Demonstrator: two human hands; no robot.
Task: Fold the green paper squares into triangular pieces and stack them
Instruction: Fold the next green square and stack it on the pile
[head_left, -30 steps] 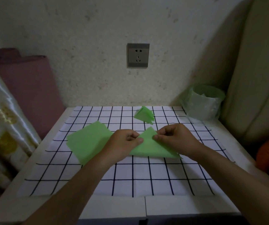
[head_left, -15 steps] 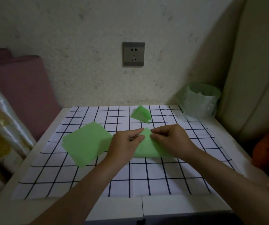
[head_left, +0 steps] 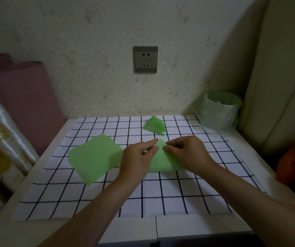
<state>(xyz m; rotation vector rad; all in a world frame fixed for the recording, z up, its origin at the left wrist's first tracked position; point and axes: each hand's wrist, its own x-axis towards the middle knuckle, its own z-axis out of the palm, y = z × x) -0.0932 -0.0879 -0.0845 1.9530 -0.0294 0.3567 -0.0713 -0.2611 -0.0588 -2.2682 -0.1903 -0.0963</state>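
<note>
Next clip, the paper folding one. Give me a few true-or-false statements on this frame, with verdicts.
1. The left hand and the right hand both touch the paper being folded. True.
2. The flat squares lie right of the hands. False: they lie to the left.
3. The folded pieces sit near the far edge of the cloth, apart from the hands. True.
4. The bin stands at the near left corner. False: it is at the far right.
5. A plug is in the socket. False: it is empty.
</note>
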